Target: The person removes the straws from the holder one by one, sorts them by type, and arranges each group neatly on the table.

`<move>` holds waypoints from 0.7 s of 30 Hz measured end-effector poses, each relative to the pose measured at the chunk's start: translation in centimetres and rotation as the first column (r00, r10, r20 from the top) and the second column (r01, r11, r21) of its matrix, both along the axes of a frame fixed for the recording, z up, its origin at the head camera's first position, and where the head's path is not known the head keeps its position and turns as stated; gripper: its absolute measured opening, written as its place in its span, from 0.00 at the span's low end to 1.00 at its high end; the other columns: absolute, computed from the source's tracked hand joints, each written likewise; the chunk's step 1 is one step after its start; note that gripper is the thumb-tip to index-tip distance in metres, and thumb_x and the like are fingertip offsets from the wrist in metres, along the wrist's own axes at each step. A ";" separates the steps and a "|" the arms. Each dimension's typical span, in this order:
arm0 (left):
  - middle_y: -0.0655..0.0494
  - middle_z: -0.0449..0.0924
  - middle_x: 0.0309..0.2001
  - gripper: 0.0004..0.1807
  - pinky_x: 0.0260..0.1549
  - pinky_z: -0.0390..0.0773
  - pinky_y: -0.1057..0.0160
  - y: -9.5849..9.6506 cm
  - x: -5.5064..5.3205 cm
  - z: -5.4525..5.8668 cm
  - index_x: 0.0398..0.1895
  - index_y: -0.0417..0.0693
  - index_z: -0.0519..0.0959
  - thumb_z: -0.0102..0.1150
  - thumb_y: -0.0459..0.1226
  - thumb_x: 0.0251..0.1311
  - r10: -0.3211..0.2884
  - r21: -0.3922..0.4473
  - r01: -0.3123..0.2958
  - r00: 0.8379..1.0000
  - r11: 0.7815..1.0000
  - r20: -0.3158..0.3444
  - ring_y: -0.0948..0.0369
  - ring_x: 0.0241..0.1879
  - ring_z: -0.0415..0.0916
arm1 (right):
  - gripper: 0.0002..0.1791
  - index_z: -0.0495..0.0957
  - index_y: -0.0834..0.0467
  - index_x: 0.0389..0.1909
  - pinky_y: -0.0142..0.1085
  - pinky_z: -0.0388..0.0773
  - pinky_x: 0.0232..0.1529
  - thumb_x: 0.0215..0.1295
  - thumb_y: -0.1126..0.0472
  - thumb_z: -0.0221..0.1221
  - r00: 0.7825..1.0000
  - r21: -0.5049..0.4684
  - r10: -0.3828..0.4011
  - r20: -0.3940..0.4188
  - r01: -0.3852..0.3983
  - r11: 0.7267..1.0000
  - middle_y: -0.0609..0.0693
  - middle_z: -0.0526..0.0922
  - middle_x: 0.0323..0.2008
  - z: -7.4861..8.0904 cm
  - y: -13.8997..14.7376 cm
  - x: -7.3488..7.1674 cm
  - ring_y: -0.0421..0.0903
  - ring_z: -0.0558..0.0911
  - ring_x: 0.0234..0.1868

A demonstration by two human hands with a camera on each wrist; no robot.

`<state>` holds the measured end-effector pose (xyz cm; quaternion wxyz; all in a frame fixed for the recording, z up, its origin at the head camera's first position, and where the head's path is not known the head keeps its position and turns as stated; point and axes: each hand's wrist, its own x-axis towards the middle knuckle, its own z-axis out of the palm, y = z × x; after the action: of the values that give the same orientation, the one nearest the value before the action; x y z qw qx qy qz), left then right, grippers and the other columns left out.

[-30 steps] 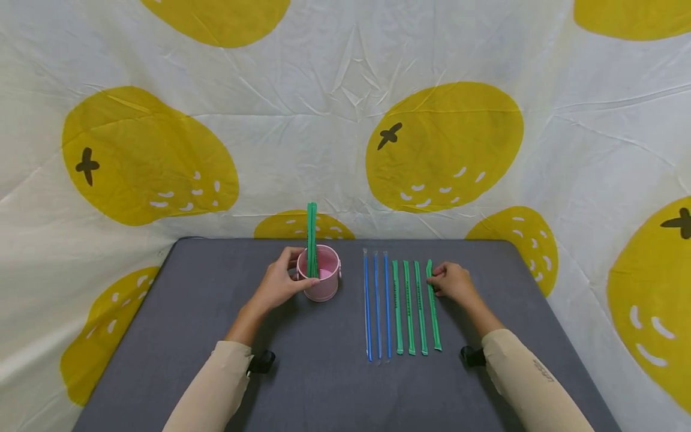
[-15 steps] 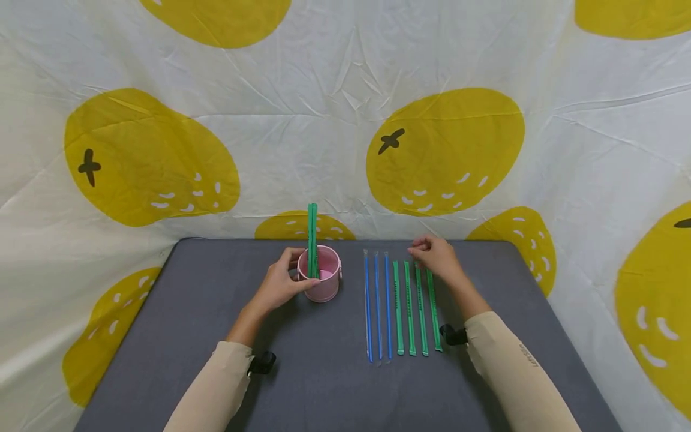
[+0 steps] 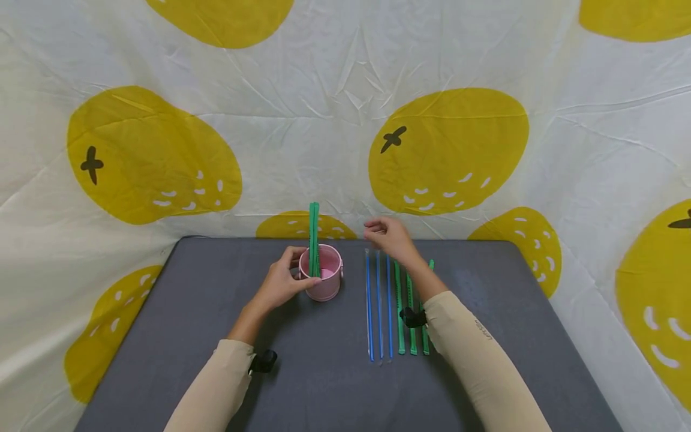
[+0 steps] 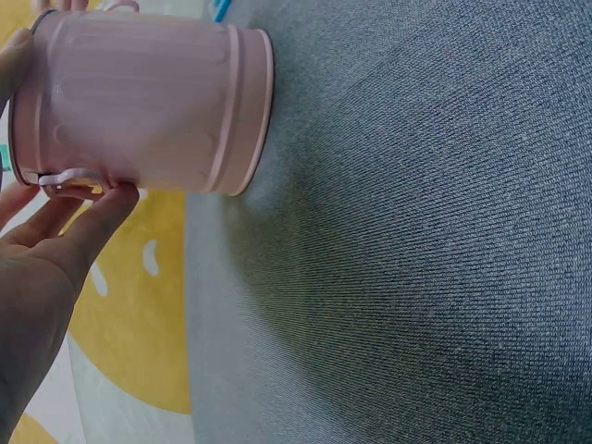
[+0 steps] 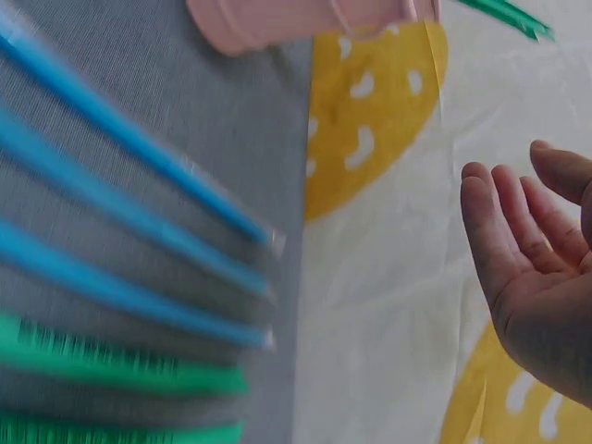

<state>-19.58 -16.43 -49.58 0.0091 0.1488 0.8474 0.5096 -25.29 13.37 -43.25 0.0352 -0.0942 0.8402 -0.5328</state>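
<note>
My left hand (image 3: 278,283) grips a small pink metal pail (image 3: 326,291) from its left side, thumb in front and fingers behind near the handle bracket. Green paper-wrapped straws (image 3: 314,231) stand upright in the pail, leaning on its near-left wall. In the left wrist view the pail (image 4: 139,102) appears sideways, with fingertips at its bracket. My right hand (image 3: 393,238) hovers above the table's back edge, right of the pail. The right wrist view shows that hand (image 5: 536,268) empty, thumb and fingers apart and loosely bent.
Right of the pail, three blue straws (image 3: 379,312) in clear wrappers lie side by side. Several green wrapped straws (image 3: 400,318) lie beside them, partly covered by my right forearm. A white cloth (image 3: 302,150) with yellow fruit prints hangs behind the grey table (image 3: 324,384).
My right hand has left the rightmost green straw on the table and moved left and back, past the other straws toward the pail. My left hand still holds the pail in place.
</note>
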 end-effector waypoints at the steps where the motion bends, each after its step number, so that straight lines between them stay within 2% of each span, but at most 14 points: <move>1: 0.46 0.78 0.64 0.42 0.56 0.82 0.44 0.0 0.0 0.0 0.68 0.51 0.68 0.80 0.47 0.53 -0.001 0.000 0.001 1.000 1.000 -0.004 0.45 0.63 0.79 | 0.19 0.78 0.68 0.60 0.51 0.86 0.52 0.73 0.64 0.62 1.000 -0.009 0.015 -0.001 -0.015 1.000 0.66 0.84 0.53 0.0 -0.7 -0.2 0.61 0.86 0.52; 8: 0.47 0.79 0.63 0.42 0.56 0.82 0.44 0.0 -0.1 -0.1 0.67 0.52 0.68 0.80 0.48 0.52 0.004 0.005 -0.004 1.000 1.000 -0.003 0.46 0.62 0.80 | 0.22 0.75 0.68 0.65 0.47 0.85 0.55 0.74 0.65 0.62 0.994 -0.061 0.110 -0.017 -0.110 0.992 0.64 0.84 0.58 -0.2 -4.7 -1.3 0.58 0.85 0.59; 15: 0.46 0.79 0.63 0.42 0.55 0.83 0.44 0.0 -0.2 -0.2 0.68 0.51 0.68 0.80 0.46 0.53 0.001 0.010 -0.001 1.000 1.000 -0.010 0.44 0.62 0.80 | 0.25 0.73 0.66 0.69 0.45 0.83 0.59 0.74 0.65 0.61 0.977 -0.089 0.208 -0.043 -0.212 0.973 0.66 0.81 0.61 -0.7 -7.5 -2.0 0.57 0.83 0.62; 21: 0.46 0.79 0.63 0.42 0.54 0.83 0.45 0.0 -0.2 0.0 0.69 0.50 0.67 0.80 0.46 0.53 -0.004 0.012 0.004 1.000 1.000 -0.012 0.45 0.62 0.80 | 0.26 0.72 0.64 0.70 0.46 0.83 0.59 0.74 0.66 0.61 0.977 -0.111 0.212 -0.033 -0.215 0.970 0.65 0.82 0.61 -0.6 -8.8 -2.2 0.57 0.83 0.62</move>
<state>-19.74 -16.41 -49.62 0.0043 0.1537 0.8441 0.5136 -27.51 4.54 -43.88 0.0780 -0.1916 0.7937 -0.5720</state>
